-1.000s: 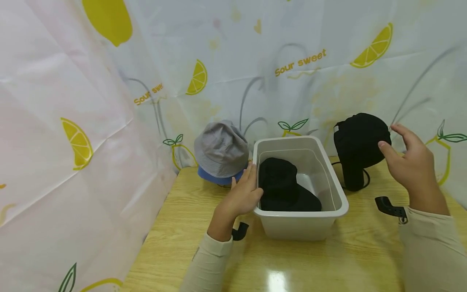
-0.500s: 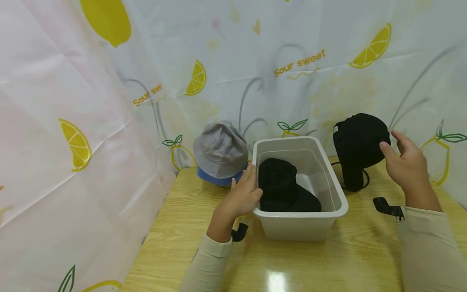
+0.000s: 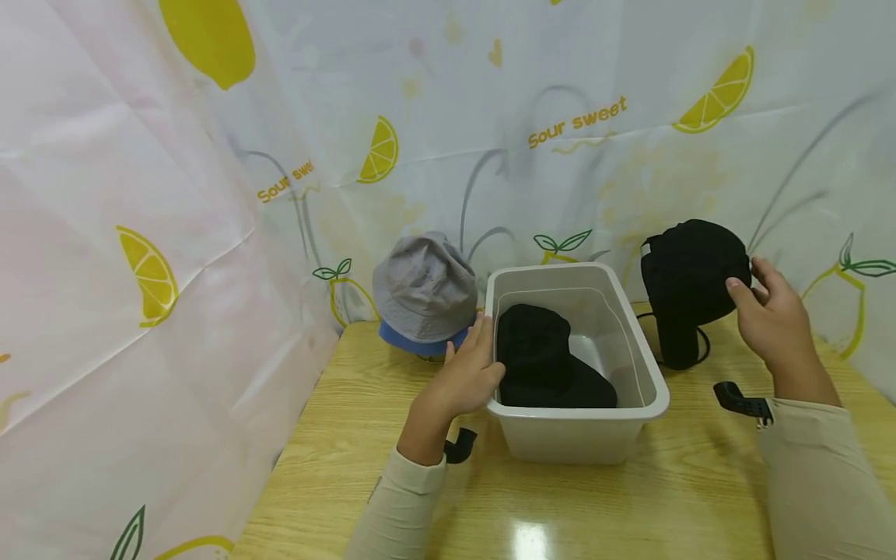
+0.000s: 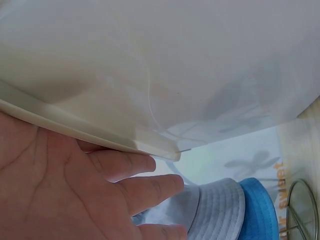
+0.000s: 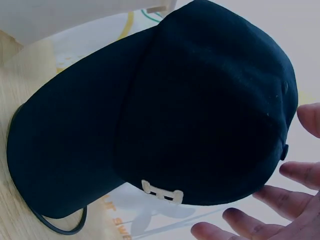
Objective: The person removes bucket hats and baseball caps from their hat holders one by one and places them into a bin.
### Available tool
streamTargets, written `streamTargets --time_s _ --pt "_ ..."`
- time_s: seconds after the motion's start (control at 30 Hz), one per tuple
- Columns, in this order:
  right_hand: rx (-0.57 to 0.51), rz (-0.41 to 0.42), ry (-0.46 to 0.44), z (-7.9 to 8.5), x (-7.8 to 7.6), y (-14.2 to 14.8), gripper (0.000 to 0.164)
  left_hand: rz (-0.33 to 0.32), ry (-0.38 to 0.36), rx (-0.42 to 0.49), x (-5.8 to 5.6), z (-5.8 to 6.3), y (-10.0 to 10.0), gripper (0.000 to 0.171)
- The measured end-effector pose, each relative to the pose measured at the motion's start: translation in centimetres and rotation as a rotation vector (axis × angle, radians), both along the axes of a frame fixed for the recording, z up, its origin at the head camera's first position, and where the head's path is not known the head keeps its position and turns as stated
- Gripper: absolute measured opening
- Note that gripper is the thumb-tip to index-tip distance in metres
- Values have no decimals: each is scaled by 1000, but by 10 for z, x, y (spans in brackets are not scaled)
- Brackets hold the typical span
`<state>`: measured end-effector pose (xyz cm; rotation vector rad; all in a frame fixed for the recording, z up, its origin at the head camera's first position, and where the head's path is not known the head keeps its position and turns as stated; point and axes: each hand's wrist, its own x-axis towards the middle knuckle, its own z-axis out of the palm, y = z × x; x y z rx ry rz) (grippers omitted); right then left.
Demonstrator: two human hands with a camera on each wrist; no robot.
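My left hand (image 3: 463, 372) rests with extended fingers against the left rim of a pale grey plastic bin (image 3: 574, 435). Inside the bin lies a black cap (image 3: 535, 350). On the right, a second black cap (image 3: 696, 272) sits raised off the table, brim pointing down. A white letter patch (image 5: 162, 192) marks its front in the right wrist view. My right hand (image 3: 777, 319) is at this cap's right side, thumb and fingers spread around the crown's edge. The thumb and a fingertip meet the cloth's outline; firm contact is hard to tell.
Left of the bin, a grey bucket hat (image 3: 423, 288) sits over a blue hat (image 3: 399, 337); a wire stand (image 4: 302, 207) shows beneath. A dark wire loop (image 3: 703, 342) stands under the right cap. Lemon-print cloth (image 3: 434, 179) hangs behind the wooden table (image 3: 336, 451).
My right hand has shifted slightly left and down, its fingers closer to the right cap's crown. The left hand, bin and hats have stayed in place.
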<state>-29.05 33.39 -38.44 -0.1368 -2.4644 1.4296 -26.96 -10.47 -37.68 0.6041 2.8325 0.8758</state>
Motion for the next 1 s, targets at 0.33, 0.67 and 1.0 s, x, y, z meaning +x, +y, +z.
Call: streamTargets --time_s 0.33,0.67,1.0 --pt "6 -21 -22 -5 -3 -2 81 1 -8 11 0 -2 -1 79" --pt "77 -94 5 -9 -6 1 82 -2 -9 18 1 -1 0 79" --pt "108 -247 75 -12 -7 -1 63 -2 -7 9 2 1 1 78"
